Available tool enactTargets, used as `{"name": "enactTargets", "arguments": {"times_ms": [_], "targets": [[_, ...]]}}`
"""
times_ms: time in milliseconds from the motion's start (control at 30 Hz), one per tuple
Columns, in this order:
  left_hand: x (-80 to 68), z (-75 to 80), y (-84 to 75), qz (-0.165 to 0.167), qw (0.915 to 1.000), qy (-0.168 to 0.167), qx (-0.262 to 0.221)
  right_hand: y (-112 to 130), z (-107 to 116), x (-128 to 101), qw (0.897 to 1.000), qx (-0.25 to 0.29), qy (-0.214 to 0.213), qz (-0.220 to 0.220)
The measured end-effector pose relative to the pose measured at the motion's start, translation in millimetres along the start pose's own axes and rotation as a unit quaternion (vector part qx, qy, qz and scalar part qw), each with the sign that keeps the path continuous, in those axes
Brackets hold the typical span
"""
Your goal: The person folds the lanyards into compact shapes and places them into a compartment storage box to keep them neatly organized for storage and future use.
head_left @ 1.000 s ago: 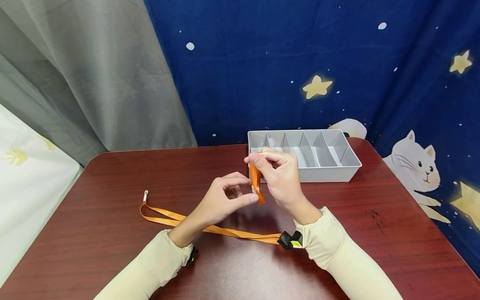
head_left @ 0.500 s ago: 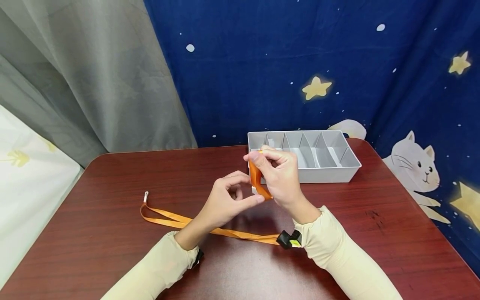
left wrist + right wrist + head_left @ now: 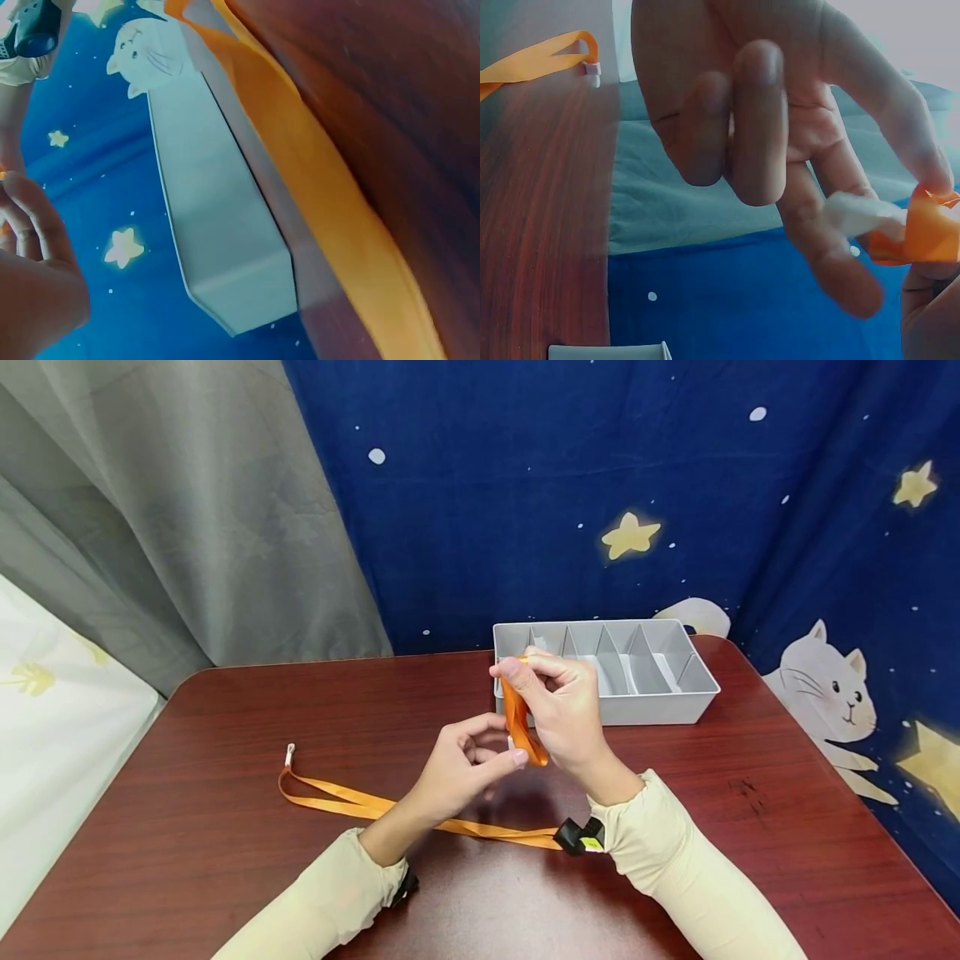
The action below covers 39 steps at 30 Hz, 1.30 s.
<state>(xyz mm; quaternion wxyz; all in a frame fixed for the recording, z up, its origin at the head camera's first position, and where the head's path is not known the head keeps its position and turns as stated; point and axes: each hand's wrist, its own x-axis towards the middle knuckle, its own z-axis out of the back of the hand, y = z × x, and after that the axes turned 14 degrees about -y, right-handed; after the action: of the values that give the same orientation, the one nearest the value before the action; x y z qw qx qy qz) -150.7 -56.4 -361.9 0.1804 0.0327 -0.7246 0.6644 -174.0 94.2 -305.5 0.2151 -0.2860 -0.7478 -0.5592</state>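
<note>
— Above the middle of the table [image 3: 225,710], what are the hands doing?

— The right hand [image 3: 566,714] is hovering with fingers curled, pinching the top of a short orange ribbon loop [image 3: 521,727] between thumb and forefinger. The left hand [image 3: 465,768] is reaching up from the near left, thumb and forefinger closing on the loop's lower end.

— And the rest?

— A long orange ribbon [image 3: 352,800] is lying flat on the table, trailing left from under the wrists. A grey divided tray [image 3: 675,702] is sitting just beyond the right hand, at the far edge.
</note>
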Motion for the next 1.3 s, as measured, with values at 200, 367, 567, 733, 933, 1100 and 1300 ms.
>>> {"name": "enactTargets", "arguments": {"times_ms": [200, 367, 567, 733, 933, 1100, 1300], "targets": [[-1.8, -3.8, -0.9, 0.021, 0.9984, 0.0, -0.052, 0, 0, 1, 1.0, -0.002, 0.0, 0.008], [-3.8, -7.5, -2.0, 0.041, 0.9955, 0.005, -0.086, 0, 1, 2, 1.0, -0.006, 0.0, 0.008], [-4.0, -8.7, -5.2, 0.052, 0.994, -0.001, -0.096, 2, 2, 4, 1.0, -0.013, -0.008, 0.011], [-4.4, -7.3, -6.3, 0.066, 0.9923, -0.004, -0.105, 3, 4, 6, 1.0, -0.024, -0.014, 0.008], [-4.3, -6.7, -6.4, 0.063, 0.9943, -0.005, -0.086, 3, 4, 6, 1.0, -0.024, -0.017, 0.0], [-5.2, -8.4, -5.8, 0.04, 0.9979, -0.008, -0.051, 1, 4, 6, 1.0, -0.024, -0.018, 0.005], [-7.6, -13.7, -3.6, 0.009, 0.9991, -0.003, -0.041, 0, 3, 5, 1.0, -0.017, -0.016, 0.012]]}}
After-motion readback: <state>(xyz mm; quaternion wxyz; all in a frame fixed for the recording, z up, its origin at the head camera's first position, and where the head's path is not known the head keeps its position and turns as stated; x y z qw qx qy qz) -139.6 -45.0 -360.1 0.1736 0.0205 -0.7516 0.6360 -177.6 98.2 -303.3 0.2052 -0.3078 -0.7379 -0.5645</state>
